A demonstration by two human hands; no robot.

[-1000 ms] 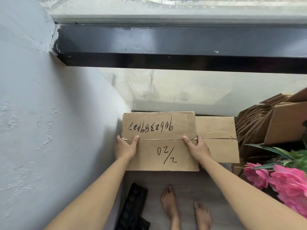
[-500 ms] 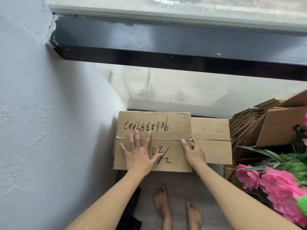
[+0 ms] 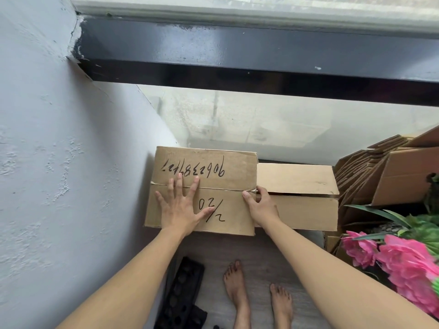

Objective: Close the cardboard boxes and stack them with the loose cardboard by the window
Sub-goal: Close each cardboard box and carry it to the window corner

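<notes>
Head view: two boxes side by side under window; left hand (image 3: 181,210) spread flat on marked box (image 3: 202,172); right hand (image 3: 260,206) pinches its flap edge; second box (image 3: 297,179) slightly open; flattened cardboard (image 3: 363,167) right

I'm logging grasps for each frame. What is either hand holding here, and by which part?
Right hand grips the marked box at its right edge by the flap seam. Left hand only presses flat on top.

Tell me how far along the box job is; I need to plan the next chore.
Done: the written-on box sits closed by the window. In hand: the left hand presses its flaps flat while the right hand grips its right edge. Left: the plain box beside it shows a gap between its flaps; loose cardboard leans at right.
</notes>
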